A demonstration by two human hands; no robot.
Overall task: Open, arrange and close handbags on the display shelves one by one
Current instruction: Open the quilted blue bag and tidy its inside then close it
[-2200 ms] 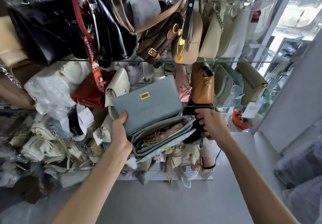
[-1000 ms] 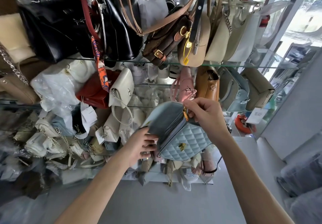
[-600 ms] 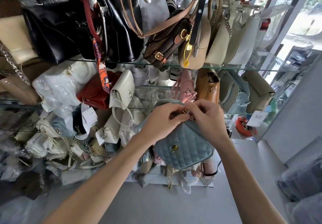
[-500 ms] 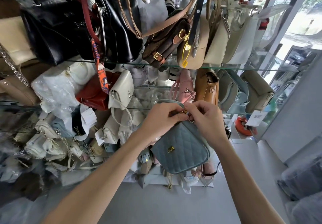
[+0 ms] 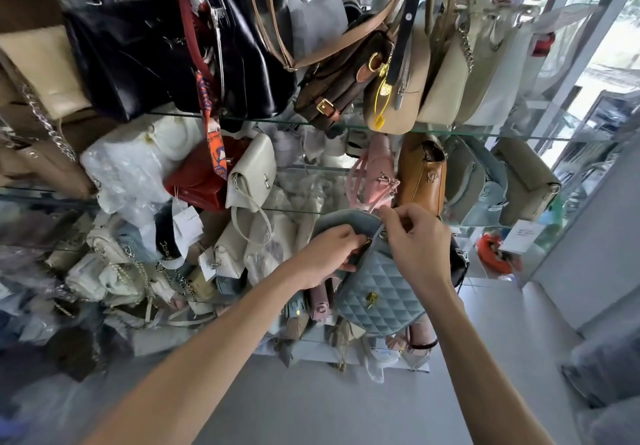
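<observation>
Head: left hand (image 5: pixel 327 257), right hand (image 5: pixel 417 245) hide blue handbag (image 5: pixel 379 297) opening.

Pale blue quilted handbag (image 5: pixel 377 292) with a small gold clasp on its diamond-stitched front, held up in the air just in front of the glass display shelves (image 5: pixel 450 132), near the front edge of the lower shelf. Tilted, quilted face turned toward the camera, smooth blue flap (image 5: pixel 343 221) lifted at the top and not fastened down. Gripped at the upper left by the left hand (image 5: pixel 329 254) and pinched at the top edge by the right hand (image 5: pixel 415 243).
</observation>
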